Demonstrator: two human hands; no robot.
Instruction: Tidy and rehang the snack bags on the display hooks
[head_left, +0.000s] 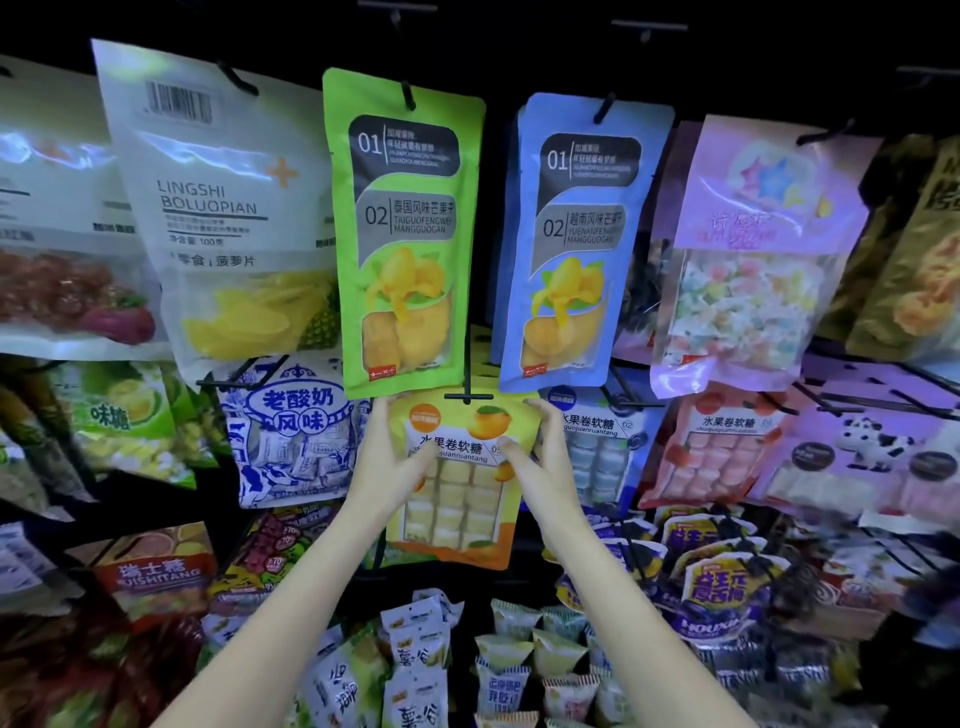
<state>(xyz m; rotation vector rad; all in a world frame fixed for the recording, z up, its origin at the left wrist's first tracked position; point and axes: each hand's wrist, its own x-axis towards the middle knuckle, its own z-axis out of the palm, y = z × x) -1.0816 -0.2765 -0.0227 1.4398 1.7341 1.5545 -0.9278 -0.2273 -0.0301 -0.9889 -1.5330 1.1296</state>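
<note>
rack: dark snack display, bags hung on hooks
hook (466, 397): above orange bag (457, 499) top edge, centred
hands: left hand (387, 457), right hand (543, 457) both grip the bag's upper sides, equally near
axis: vertical

We note black display hooks (466, 397) carrying rows of snack bags: green mango bag (402, 234), blue mango bag (576, 244), orange candy bag (460, 499). Small packets (415, 649) are heaped below.
</note>
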